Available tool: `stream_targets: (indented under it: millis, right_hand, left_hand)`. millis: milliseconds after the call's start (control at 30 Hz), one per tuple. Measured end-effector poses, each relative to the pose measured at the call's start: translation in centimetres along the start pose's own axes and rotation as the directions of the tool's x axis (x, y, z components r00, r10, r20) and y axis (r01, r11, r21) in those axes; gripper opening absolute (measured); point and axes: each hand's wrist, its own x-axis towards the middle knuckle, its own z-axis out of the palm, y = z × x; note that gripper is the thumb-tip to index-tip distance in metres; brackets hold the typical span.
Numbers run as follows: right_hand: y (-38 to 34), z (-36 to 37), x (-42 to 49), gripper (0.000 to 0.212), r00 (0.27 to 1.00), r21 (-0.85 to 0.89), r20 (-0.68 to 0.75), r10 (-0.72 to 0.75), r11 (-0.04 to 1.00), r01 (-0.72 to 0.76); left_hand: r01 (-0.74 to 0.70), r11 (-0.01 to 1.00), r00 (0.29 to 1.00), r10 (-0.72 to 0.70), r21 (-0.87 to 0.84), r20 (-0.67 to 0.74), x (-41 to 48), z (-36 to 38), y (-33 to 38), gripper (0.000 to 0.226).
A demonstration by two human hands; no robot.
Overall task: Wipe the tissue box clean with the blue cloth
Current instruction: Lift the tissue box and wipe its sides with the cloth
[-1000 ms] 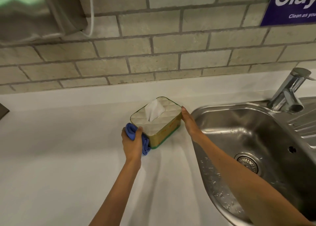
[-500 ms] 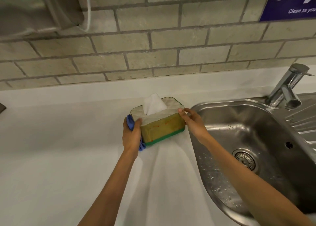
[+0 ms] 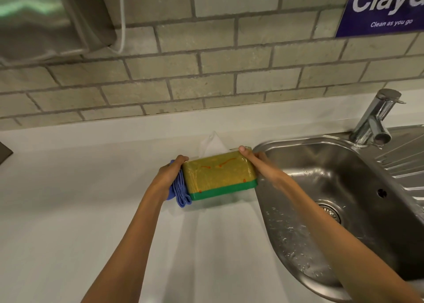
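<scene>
Both hands clamp the box (image 3: 219, 176) by its ends above the counter (image 3: 68, 211) beside the sink (image 3: 321, 176), left hand (image 3: 168, 178) pressing the cloth (image 3: 181, 191) against 1 end, right hand (image 3: 259, 165) bare, apparently tilting the stained side up for wiping.

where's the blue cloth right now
In the head view the blue cloth is bunched in the left hand, pressed against the left end of the tissue box, left of the sink.

A single head-worn camera looks forward and down, close over the counter (image 3: 68, 211) and sink (image 3: 344, 188).
</scene>
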Motion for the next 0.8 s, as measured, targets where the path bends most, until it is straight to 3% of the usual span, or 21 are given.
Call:
stream_targets:
  millis: [100,200,267,333,433,633,800]
  right_hand:
    - [0.1,0.2,0.5,0.1,1.0,0.086,0.005,-0.009,0.996,0.009]
    - [0.5,-0.1,1.0,0.114,1.0,0.134,-0.008,0.004,0.991,-0.003]
    - [1.1,-0.4,1.2,0.106,1.0,0.137,-0.005,-0.017,0.99,0.017]
    - [1.4,-0.5,1.3,0.081,0.999,0.143,0.025,-0.031,0.989,0.027]
    - [1.5,-0.9,1.3,0.061,1.0,0.152,0.011,0.004,0.988,-0.006]
    - [1.3,-1.0,1.0,0.075,0.999,0.151,0.005,0.045,0.987,-0.046]
    - [1.2,-0.9,0.9,0.065,0.998,0.149,-0.012,0.057,0.987,-0.055]
  left_hand:
    - [-0.032,0.999,0.999,0.032,0.01,0.035,0.0,-0.1,0.0,0.045]
    - [-0.066,0.997,0.991,0.061,0.04,0.119,0.2,-0.8,-0.2,0.05]
    - [-0.053,0.998,0.979,0.047,0.028,0.199,0.1,-1.8,-0.4,0.042]
    - [-0.002,1.0,0.971,-0.001,0.014,0.239,-0.2,-3.0,-0.7,0.03]
    - [0.085,0.989,0.952,-0.116,0.119,0.283,-0.6,-4.8,-1.7,0.021]
    - [0.142,0.907,0.952,-0.235,0.398,0.197,-1.4,-6.2,-1.7,0.032]
    - [0.053,0.823,0.958,-0.201,0.566,0.202,-1.7,-7.0,0.0,0.037]
